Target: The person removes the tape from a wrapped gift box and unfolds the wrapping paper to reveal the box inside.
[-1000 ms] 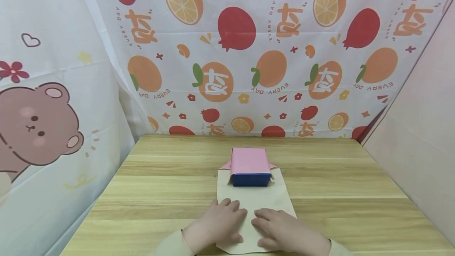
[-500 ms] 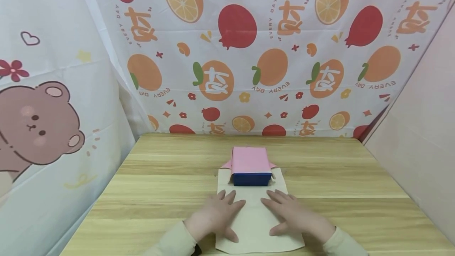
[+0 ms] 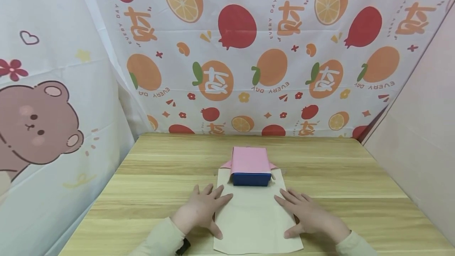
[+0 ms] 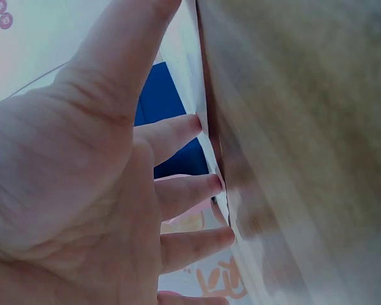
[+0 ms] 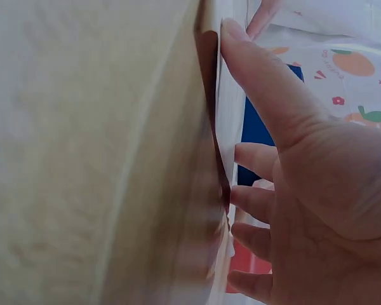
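Observation:
A cream sheet of paper [image 3: 256, 224] lies flat on the table, its far end under a blue box [image 3: 251, 179]. Pink paper [image 3: 250, 159] covers the top of that box and sticks out at both sides. My left hand [image 3: 200, 210], fingers spread, rests along the sheet's left edge. At the right edge lies my right hand [image 3: 308, 214], also spread, with thumb and fingertips on the margin. Both wrist views show straight fingers touching the sheet, whose edge stands slightly off the wood. Neither hand grips anything.
The wooden table [image 3: 156, 192] extends to both sides of the sheet. Behind it hangs a fruit-print curtain [image 3: 241, 58], with a bear-print curtain [image 3: 99, 102] on the left and a plain pale one [image 3: 419, 129] on the right. A black band [image 3: 183, 246] shows at my left cuff.
My hands have slid apart from the middle of the sheet to its two side edges, after first moving a little away from me. The box has stayed in place.

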Demonstrator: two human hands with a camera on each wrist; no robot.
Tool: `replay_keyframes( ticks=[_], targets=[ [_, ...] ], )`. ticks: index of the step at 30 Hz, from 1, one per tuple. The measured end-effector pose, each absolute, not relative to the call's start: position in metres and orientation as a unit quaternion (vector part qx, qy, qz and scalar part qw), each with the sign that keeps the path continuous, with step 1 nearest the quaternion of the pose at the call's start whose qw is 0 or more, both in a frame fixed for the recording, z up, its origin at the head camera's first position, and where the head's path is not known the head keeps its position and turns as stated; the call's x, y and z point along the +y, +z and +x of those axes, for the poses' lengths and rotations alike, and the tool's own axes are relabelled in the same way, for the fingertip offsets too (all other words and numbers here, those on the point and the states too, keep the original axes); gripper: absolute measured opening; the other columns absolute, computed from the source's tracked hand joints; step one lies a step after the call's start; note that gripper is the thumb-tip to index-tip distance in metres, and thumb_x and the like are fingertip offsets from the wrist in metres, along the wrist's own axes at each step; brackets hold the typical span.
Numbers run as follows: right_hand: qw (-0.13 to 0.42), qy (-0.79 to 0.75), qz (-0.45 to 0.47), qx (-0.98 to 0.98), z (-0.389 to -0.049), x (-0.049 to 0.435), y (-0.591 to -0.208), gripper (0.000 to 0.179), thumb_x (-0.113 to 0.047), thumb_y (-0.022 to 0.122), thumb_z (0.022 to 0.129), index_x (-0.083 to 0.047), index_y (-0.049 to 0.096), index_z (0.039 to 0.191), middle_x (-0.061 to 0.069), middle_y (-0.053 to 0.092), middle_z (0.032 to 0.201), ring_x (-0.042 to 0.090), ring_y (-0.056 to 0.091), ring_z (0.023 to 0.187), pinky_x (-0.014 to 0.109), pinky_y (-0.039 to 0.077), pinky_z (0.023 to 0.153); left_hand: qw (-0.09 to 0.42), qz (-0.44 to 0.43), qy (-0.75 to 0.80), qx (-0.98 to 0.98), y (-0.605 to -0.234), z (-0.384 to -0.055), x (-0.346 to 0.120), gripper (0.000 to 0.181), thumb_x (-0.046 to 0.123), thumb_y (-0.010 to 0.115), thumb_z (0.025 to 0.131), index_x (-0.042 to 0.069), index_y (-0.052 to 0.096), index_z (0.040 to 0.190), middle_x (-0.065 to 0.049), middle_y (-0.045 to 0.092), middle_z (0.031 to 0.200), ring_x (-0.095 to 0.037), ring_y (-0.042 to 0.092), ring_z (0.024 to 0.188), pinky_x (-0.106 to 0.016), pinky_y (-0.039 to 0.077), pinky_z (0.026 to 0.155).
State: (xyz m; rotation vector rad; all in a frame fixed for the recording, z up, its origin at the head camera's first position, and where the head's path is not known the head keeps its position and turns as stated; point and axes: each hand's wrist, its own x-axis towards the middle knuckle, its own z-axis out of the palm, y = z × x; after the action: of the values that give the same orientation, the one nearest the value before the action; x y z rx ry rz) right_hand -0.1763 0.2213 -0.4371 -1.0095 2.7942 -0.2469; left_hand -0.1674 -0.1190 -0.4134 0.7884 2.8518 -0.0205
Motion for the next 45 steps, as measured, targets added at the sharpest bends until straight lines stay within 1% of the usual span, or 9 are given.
replay_keyframes(
  ticks=[10,17,22,28,33,37,40,43,45],
  targets=[
    [0.08,-0.08,-0.321,0.94,-0.177,0.22,-0.442,0.095,-0.074,0.05,0.065,-0.025,0.025,0.142,0.007,0.024,0.148,0.035,0.021,0.135,0.059,0.021,0.102,0.1,0.266,0.007,0.959,-0.416,-0.169,-0.12,0.105,0.071,0.066,0.047,0.033,0.03,0.138,-0.008,0.031,0.145,-0.04,0.03,0.13,-0.068,0.023,0.095],
    [0.073,-0.113,-0.295,0.946,-0.186,0.213,-0.44,0.076,-0.067,0.048,0.075,-0.023,0.038,0.136,0.007,0.033,0.144,0.034,0.022,0.135,0.057,0.02,0.104,0.084,0.256,0.029,0.963,-0.416,-0.176,-0.116,0.101,0.068,0.066,0.053,0.025,0.033,0.138,-0.013,0.035,0.142,-0.041,0.033,0.128,-0.069,0.025,0.092],
    [0.027,-0.127,-0.305,0.944,-0.198,0.207,-0.443,0.072,-0.061,0.049,0.08,-0.016,0.039,0.136,0.014,0.03,0.145,0.038,0.021,0.135,0.057,0.02,0.104,0.078,0.235,0.035,0.968,-0.412,-0.184,-0.107,0.1,0.064,0.068,0.056,0.018,0.033,0.138,-0.015,0.035,0.142,-0.042,0.035,0.126,-0.068,0.026,0.092],
    [-0.044,-0.116,-0.321,0.939,-0.213,0.201,-0.443,0.071,-0.055,0.055,0.079,-0.012,0.041,0.134,0.017,0.036,0.141,0.041,0.026,0.132,0.061,0.029,0.097,0.062,0.202,0.016,0.977,-0.408,-0.195,-0.098,0.102,0.068,0.066,0.055,0.015,0.036,0.137,-0.013,0.034,0.143,-0.04,0.036,0.126,-0.067,0.028,0.093],
    [-0.066,-0.107,-0.328,0.936,-0.223,0.2,-0.438,0.071,-0.05,0.06,0.079,-0.006,0.043,0.132,0.018,0.04,0.137,0.04,0.032,0.129,0.059,0.033,0.096,0.035,0.193,0.018,0.98,-0.402,-0.204,-0.097,0.104,0.067,0.069,0.053,0.013,0.037,0.135,-0.01,0.035,0.142,-0.038,0.037,0.126,-0.066,0.03,0.091],
    [-0.096,-0.097,-0.334,0.933,-0.232,0.199,-0.429,0.068,-0.041,0.064,0.079,-0.001,0.044,0.13,0.02,0.043,0.133,0.039,0.039,0.124,0.054,0.037,0.096,0.012,0.183,0.01,0.983,-0.391,-0.213,-0.099,0.093,0.061,0.068,0.062,0.012,0.038,0.135,-0.008,0.036,0.142,-0.036,0.036,0.127,-0.065,0.031,0.093],
    [-0.117,-0.08,-0.325,0.935,-0.239,0.197,-0.422,0.064,-0.036,0.065,0.079,-0.003,0.045,0.13,0.018,0.046,0.131,0.038,0.042,0.122,0.055,0.039,0.092,-0.01,0.171,-0.011,0.985,-0.382,-0.221,-0.101,0.079,0.055,0.065,0.071,0.012,0.04,0.134,-0.009,0.039,0.14,-0.035,0.035,0.128,-0.065,0.028,0.095],
    [-0.131,-0.065,-0.305,0.941,-0.247,0.194,-0.413,0.06,-0.031,0.064,0.08,-0.006,0.044,0.131,0.015,0.047,0.131,0.037,0.041,0.123,0.058,0.039,0.09,-0.044,0.162,-0.042,0.985,-0.375,-0.234,-0.105,0.072,0.049,0.064,0.075,0.013,0.041,0.133,-0.008,0.041,0.137,-0.033,0.036,0.126,-0.064,0.029,0.094],
    [-0.14,-0.052,-0.289,0.946,-0.253,0.191,-0.406,0.059,-0.03,0.064,0.081,-0.009,0.043,0.132,0.014,0.046,0.132,0.036,0.04,0.124,0.059,0.038,0.09,-0.072,0.158,-0.07,0.982,-0.371,-0.243,-0.107,0.071,0.048,0.065,0.075,0.013,0.042,0.132,-0.007,0.042,0.137,-0.033,0.037,0.125,-0.063,0.031,0.093]
  ],
)
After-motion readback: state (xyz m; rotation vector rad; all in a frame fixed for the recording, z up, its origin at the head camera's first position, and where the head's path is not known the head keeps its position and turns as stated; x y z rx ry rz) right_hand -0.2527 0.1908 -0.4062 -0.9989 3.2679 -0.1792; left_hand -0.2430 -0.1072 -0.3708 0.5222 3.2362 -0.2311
